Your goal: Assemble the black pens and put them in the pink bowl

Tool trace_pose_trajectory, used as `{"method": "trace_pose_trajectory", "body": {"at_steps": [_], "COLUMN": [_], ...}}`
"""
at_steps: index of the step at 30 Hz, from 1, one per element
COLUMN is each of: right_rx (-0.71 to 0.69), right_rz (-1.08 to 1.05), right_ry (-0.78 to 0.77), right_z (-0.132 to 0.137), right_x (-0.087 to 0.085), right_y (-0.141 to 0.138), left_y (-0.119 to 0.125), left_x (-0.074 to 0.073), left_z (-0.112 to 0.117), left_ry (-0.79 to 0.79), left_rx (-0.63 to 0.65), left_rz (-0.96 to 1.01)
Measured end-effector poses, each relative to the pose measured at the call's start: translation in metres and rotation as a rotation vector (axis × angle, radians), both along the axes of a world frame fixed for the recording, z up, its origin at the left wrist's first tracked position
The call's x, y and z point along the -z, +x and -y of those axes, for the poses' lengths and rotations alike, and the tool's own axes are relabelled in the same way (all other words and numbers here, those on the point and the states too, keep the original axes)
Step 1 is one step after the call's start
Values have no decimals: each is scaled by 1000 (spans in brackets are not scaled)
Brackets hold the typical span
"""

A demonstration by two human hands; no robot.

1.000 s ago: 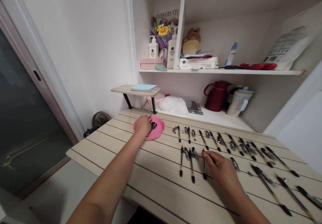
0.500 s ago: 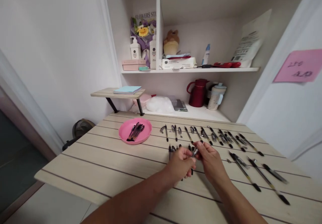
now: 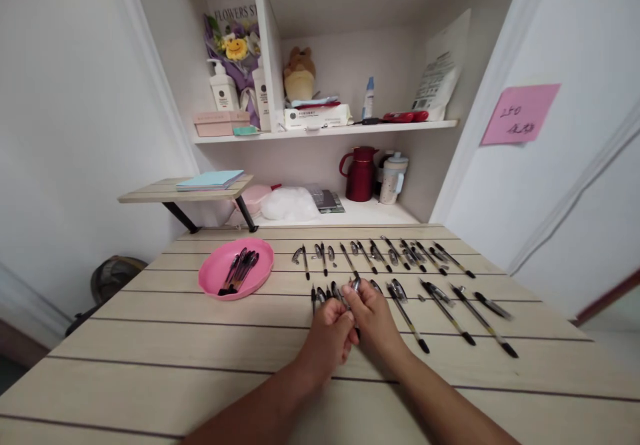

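My left hand [image 3: 329, 336] is closed in a pinch over the middle of the table; what its fingers hold is hidden. Touching it, my right hand [image 3: 374, 317] is closed on a small clear-and-grey pen cap [image 3: 356, 284] that shows at its fingertips. Beyond and around both hands lie rows of black pens, many with loose clear caps beside them. One uncapped pen [image 3: 409, 318] rests just right of my right hand. A pink bowl [image 3: 207, 273] at the left holds several black pens [image 3: 241, 270].
A small raised shelf [image 3: 150, 190] with blue paper [image 3: 211, 180] stands at the table's back left. Behind the table are a red jug [image 3: 361, 175], a pale cup [image 3: 393, 182] and white shelves with bottles. A pink note [image 3: 520, 113] is stuck on the right wall.
The camera view has turned right, so the table items appear further left. My hands have come closer together, and the cap piece between them now shows at my right fingertips.
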State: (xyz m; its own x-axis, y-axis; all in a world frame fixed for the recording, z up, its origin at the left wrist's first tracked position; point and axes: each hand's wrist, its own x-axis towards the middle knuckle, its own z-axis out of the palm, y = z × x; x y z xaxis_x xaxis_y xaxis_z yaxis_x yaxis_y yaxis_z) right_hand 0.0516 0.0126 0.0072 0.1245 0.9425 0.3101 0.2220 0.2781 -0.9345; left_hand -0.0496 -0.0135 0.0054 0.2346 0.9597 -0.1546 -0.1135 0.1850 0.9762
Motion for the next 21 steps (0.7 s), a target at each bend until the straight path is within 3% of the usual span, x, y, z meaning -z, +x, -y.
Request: {"method": "trace_pose_trajectory", "body": {"at_steps": [8, 14, 21], "right_rx": [-12, -116, -30], "right_rz": [-107, -181, -526], "right_ry": [-22, 0, 62], "right_z": [12, 14, 0], "right_x": [-13, -22, -21], "right_y": [3, 11, 27], "left_y": [-8, -7, -7], "left_x": [-15, -13, -14], "left_z": [9, 10, 12], "left_ry": [-251, -158, -146], "left_rx": [326, 287, 341], "left_rz": [367, 299, 263]}}
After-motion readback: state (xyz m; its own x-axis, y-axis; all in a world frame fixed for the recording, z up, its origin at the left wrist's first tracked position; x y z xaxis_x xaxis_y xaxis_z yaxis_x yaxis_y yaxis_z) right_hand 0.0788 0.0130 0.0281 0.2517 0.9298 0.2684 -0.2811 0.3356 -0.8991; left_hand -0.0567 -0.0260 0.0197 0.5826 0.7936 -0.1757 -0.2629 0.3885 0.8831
